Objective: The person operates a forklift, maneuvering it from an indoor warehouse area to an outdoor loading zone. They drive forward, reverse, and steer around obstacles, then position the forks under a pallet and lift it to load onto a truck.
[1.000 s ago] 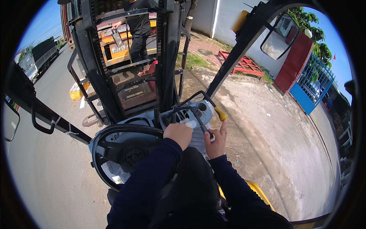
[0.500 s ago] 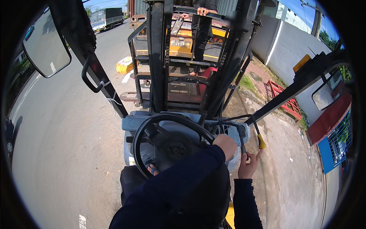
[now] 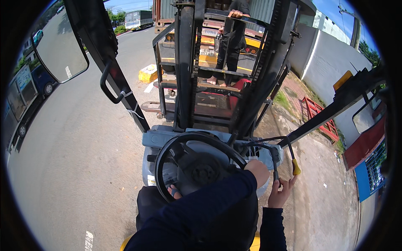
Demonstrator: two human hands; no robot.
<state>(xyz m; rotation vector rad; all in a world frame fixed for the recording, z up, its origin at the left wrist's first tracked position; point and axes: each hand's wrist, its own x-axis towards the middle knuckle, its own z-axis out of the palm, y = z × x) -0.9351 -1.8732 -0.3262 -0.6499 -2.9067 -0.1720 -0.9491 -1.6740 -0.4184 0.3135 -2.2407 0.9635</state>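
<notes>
1. Wide, grainy road (image 3: 100,167) spreads left; the metal mast (image 3: 185,67) rises ahead; a white wall (image 3: 331,62) bounds the right.
2. The left grip (image 3: 257,172) wraps the right rim of the round wheel (image 3: 204,171).
3. Beside it, the right grip (image 3: 280,193) pinches the slim black lever (image 3: 274,161).

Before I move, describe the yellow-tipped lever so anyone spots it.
Find the black steering wheel, then go right past the left hand gripping it. Above the right hand, the yellow-tipped lever is the outer of two. Its bright yellow end sets it apart from the black-handled lever beside it.
</notes>
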